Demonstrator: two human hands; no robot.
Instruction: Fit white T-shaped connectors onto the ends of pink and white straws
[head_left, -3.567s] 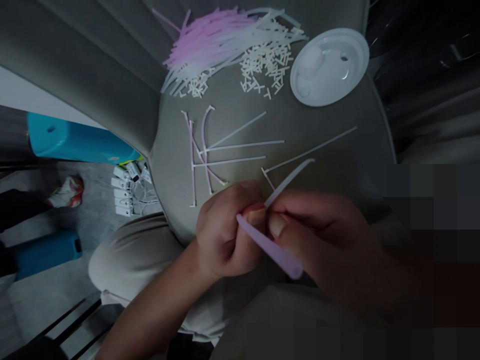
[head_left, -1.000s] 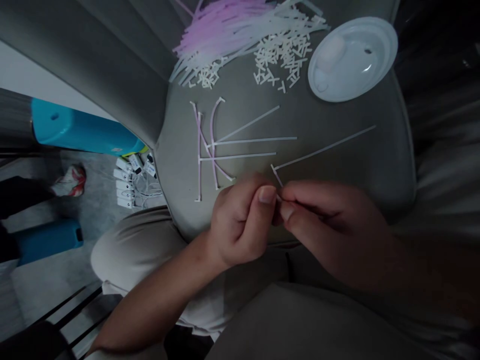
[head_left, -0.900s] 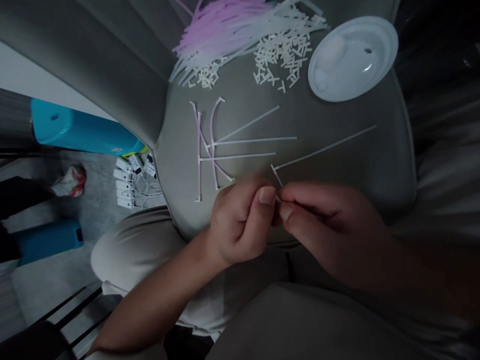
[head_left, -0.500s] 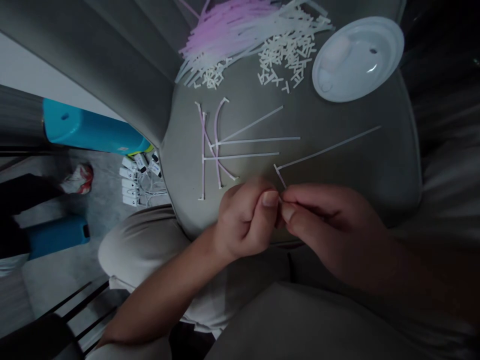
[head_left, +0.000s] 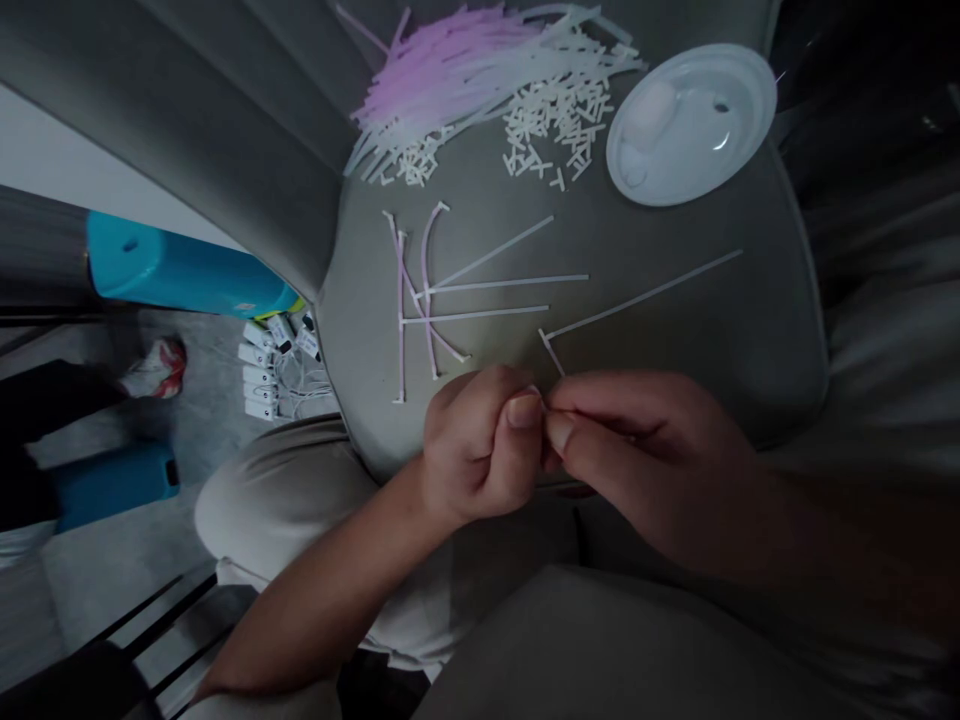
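Observation:
My left hand [head_left: 487, 445] is closed in a pinch, with a tiny pale piece showing beside its thumb. Against it, my right hand [head_left: 637, 450] pinches the end of a thin tube; the fingertips of both hands meet. From between them a short tube runs up to a white T connector [head_left: 545, 335], from which a long pale tube [head_left: 645, 297] extends to the upper right. On the grey seat [head_left: 480, 410], left of this, lie several joined pieces: pink tubes [head_left: 401, 360] with white end connectors and long pale stems [head_left: 495, 315].
Behind lie a heap of pink and white tubes [head_left: 450, 70], piles of small white connectors [head_left: 551, 120] and a white oval dish [head_left: 694, 125]. To the left are a blue case [head_left: 180, 265], white devices with cables [head_left: 259, 380] and a person's shoe [head_left: 161, 368].
Both hands stay pressed together and have shifted slightly left in view, as have the seat and the things on it. The grips look the same.

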